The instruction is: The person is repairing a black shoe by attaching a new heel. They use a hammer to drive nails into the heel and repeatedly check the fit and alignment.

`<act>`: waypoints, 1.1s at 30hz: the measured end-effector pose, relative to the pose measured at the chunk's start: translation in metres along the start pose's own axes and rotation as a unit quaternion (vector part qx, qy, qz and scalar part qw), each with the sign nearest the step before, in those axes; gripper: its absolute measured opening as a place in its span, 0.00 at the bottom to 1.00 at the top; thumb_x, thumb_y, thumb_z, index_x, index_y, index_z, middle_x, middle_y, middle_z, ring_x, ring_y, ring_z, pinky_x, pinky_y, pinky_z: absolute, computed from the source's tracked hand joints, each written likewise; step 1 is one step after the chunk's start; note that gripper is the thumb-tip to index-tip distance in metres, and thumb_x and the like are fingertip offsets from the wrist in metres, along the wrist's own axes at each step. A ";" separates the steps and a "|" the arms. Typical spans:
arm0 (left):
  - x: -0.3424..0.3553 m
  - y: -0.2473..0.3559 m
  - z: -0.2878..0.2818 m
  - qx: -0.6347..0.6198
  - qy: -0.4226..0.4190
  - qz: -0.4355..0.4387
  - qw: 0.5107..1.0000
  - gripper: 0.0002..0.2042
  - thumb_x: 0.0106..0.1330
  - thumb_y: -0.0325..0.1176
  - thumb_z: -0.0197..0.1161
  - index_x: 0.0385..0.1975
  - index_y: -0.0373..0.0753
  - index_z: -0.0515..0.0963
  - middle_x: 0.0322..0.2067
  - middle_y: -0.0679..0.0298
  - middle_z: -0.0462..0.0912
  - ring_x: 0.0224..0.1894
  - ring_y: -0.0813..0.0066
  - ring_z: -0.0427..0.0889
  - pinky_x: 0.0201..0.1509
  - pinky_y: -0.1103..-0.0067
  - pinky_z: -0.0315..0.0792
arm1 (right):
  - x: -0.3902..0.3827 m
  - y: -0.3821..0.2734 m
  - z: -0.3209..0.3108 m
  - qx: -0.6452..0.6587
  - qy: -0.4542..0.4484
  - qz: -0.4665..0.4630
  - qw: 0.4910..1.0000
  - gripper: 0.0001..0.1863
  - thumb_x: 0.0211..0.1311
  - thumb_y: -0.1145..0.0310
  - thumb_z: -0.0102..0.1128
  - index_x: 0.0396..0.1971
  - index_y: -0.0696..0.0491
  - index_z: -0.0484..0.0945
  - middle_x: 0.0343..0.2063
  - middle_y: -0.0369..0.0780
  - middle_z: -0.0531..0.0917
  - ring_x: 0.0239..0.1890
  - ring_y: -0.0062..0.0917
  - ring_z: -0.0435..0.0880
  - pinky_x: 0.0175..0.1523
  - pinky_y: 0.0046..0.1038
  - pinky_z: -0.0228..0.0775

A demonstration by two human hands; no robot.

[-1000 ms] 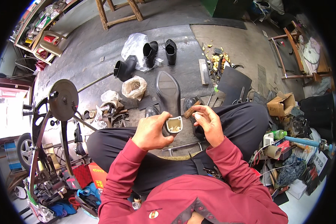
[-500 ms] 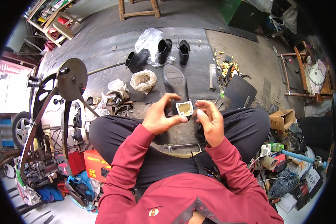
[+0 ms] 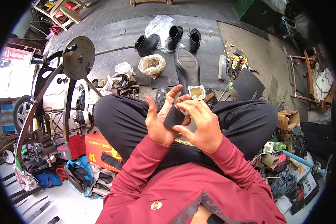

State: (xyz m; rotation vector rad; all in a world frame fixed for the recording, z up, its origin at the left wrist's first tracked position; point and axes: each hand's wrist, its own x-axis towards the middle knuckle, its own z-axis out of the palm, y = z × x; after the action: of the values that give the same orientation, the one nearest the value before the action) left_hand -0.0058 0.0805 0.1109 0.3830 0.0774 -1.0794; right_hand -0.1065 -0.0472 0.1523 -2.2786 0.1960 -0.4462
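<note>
A dark boot [image 3: 188, 71] stands upside down before me, sole upward, its heel [image 3: 196, 92] showing a pale hollow with a white rim. Just below and left of the heel, my left hand [image 3: 162, 119] cradles a black block-like piece [image 3: 173, 117] against its palm, with index finger and thumb raised and the other fingers curled around it. My right hand [image 3: 201, 125] grips the same piece from the right, fingertips over its top and thumb at its lower edge.
Black boots [image 3: 147, 44] and a plastic bag [image 3: 160, 26] lie on the floor beyond, near an open bag [image 3: 151, 66] and scraps [image 3: 239, 59]. A hand-cranked machine [image 3: 78, 58] stands at left beside a red box [image 3: 100, 149]. Clutter [image 3: 278, 175] is piled at right.
Both hands have left the heel for a spot lower left, now gripping a black piece. The brownish thing once in my right fingers is no longer there. The view has shifted, raising the scene.
</note>
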 end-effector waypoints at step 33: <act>0.012 -0.021 -0.011 0.447 0.118 0.178 0.868 0.24 0.80 0.29 0.56 0.74 0.33 0.69 0.61 0.59 0.76 0.51 0.79 0.78 0.41 0.84 0.75 | 0.041 0.092 -0.051 0.357 -0.053 0.305 0.881 0.17 0.74 0.75 0.66 0.60 0.62 0.83 0.41 0.34 0.87 0.38 0.14 0.83 0.42 0.20 0.76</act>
State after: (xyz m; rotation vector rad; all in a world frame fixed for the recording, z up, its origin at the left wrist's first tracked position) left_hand -0.0165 0.0653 0.0918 1.3186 -0.2847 -0.6352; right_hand -0.0875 -0.1559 0.1270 -1.4032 0.5698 -0.0325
